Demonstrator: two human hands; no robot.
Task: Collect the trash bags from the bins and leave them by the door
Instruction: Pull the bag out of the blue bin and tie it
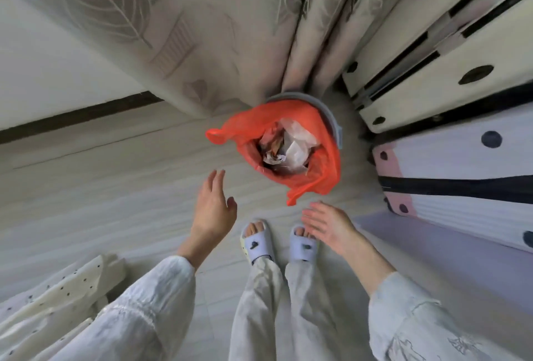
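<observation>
The grey bin (331, 118) stood on the pale floor (101, 187), tucked at the foot of the leaf-patterned curtain (173, 28) and just beside the white dotted drawers (432, 57); only an arc of its rim showed, for the orange trash bag (326, 164) lined it and spilled over the near edge. The bag sat inside the bin, its mouth gaping; one handle stuck out to the left and another flap hung down toward the person's feet. Inside it lay crumpled white paper (294, 144) and some darker scraps I could not make out.

The person stood right over it, feet in pale slippers (282, 245) close together on the floor, light trousers above them. The left hand (213, 210) was held out below and to the left of the bag, fingers straight and together, thumb apart, grasping nothing; it did not touch the plastic. The right hand (328, 225) hovered just under the hanging orange flap, fingers spread and loose, likewise released and holding nothing; there was a small gap between its fingertips and the bag, though motion blur softened the outline. Both arms wore loose white sleeves (150, 303).

To the right a white spread with dark dots and a pink patch (461, 164) ran close by the bin; at the lower left lay a bit of cream dotted cloth (57, 297); a dark skirting strip (72, 118) ran along the wall on the left.
</observation>
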